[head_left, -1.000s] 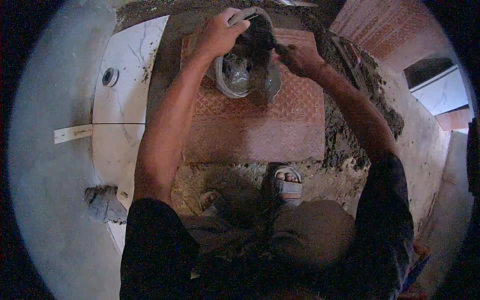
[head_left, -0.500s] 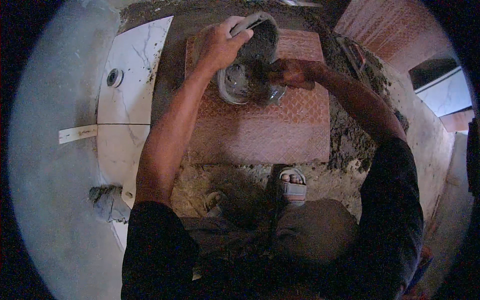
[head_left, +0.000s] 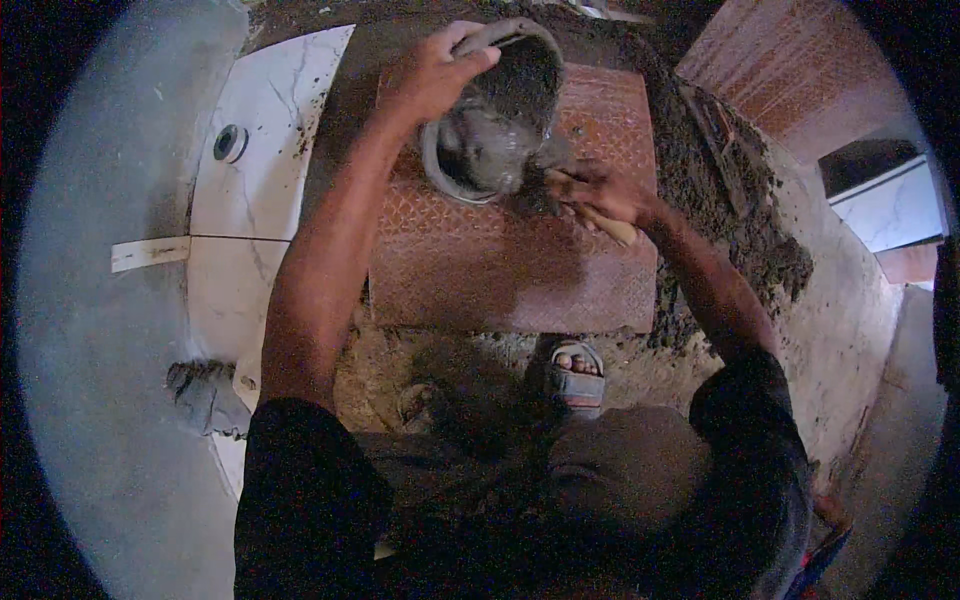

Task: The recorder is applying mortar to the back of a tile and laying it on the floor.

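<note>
Beyond the sandal (head_left: 577, 388) lies a red tile (head_left: 490, 285). Over it, the right hand (head_left: 608, 195) is wrapped round a wooden handle (head_left: 622, 233), beside a tilted grey bucket (head_left: 533, 78). The left hand (head_left: 440, 78) pinches the bucket's rim. Dark soil (head_left: 775, 258) borders the tile's right and far sides.

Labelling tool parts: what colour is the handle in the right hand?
The handle is light tan; it shows best in the current head view.

matt crusted bucket (head_left: 525, 85), wood-like handle (head_left: 614, 229), smooth white tile (head_left: 262, 180), embossed red tile (head_left: 470, 280)
</note>
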`<state>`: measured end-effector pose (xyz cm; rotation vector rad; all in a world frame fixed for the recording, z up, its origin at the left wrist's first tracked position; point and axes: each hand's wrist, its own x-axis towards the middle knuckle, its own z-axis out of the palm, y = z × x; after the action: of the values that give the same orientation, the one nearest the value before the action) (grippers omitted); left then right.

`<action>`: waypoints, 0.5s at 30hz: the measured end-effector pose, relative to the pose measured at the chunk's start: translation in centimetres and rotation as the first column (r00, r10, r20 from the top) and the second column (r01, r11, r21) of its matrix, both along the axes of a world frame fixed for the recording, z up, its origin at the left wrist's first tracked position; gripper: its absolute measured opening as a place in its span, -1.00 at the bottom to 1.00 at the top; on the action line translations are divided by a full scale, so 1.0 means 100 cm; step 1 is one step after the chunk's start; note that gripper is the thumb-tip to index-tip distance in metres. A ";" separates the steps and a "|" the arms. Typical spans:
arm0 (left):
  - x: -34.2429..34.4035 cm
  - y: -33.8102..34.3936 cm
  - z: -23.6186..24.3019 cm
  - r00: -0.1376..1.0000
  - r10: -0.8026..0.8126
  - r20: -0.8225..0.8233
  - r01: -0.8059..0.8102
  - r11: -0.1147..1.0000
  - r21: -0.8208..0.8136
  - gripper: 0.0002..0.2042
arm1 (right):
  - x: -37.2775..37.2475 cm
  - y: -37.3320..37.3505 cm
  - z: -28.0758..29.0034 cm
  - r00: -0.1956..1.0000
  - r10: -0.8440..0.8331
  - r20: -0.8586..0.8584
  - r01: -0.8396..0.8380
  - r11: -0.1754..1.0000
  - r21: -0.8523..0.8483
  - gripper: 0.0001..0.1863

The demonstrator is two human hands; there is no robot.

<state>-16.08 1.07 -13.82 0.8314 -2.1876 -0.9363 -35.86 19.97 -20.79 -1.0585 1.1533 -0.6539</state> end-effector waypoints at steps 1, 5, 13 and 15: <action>0.004 -0.005 0.004 0.995 -0.055 -0.089 0.063 0.994 0.086 -0.57 | -0.005 0.005 0.010 0.986 0.005 -0.164 -0.007 1.000 -0.013 -0.60; 0.036 -0.022 0.021 0.992 0.035 -0.122 0.022 0.899 0.437 -0.49 | -0.020 0.030 0.041 0.930 -0.005 -0.368 -0.024 0.997 -0.075 -0.52; 0.069 -0.042 0.021 0.976 0.027 -0.217 0.091 0.854 0.512 -0.38 | -0.016 0.076 -0.005 0.782 -0.459 -0.423 0.430 0.887 -0.168 -0.59; 0.064 -0.043 0.018 0.941 0.076 -0.330 0.134 0.811 0.569 -0.35 | -0.021 0.077 -0.023 0.693 -0.465 -0.551 0.376 0.885 -0.274 -0.59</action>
<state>-9.64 -3.27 -12.02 0.8241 -1.6188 -1.6851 -37.94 27.63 -23.08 -1.1690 1.9858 -0.7884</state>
